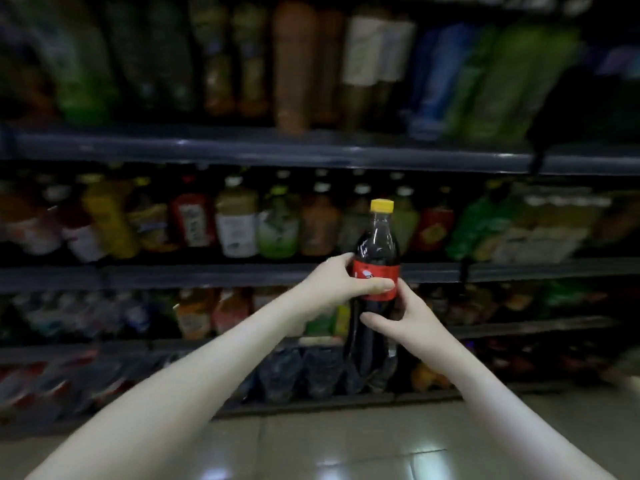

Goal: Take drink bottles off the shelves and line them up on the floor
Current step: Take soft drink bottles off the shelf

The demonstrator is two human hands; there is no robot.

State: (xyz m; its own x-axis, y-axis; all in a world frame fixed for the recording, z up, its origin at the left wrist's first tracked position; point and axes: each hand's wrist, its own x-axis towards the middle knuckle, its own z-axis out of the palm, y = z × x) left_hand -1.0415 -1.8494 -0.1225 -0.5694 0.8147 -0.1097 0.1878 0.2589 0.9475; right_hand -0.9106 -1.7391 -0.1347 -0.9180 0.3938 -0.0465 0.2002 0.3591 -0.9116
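Dark bottle (375, 244) stood upright before shelves (242, 275), yellow cap up, red label unreadable; left hand (332, 282) and right hand (408, 320) each held it in a grip.

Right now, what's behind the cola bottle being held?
Blurred shelved bottles behind the cola bottle, gripped by left hand and right hand. Anything directly behind its dark body is covered.

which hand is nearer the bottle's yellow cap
Left. The left hand grips the red label below the yellow cap; the right hand holds the bottle lower down.
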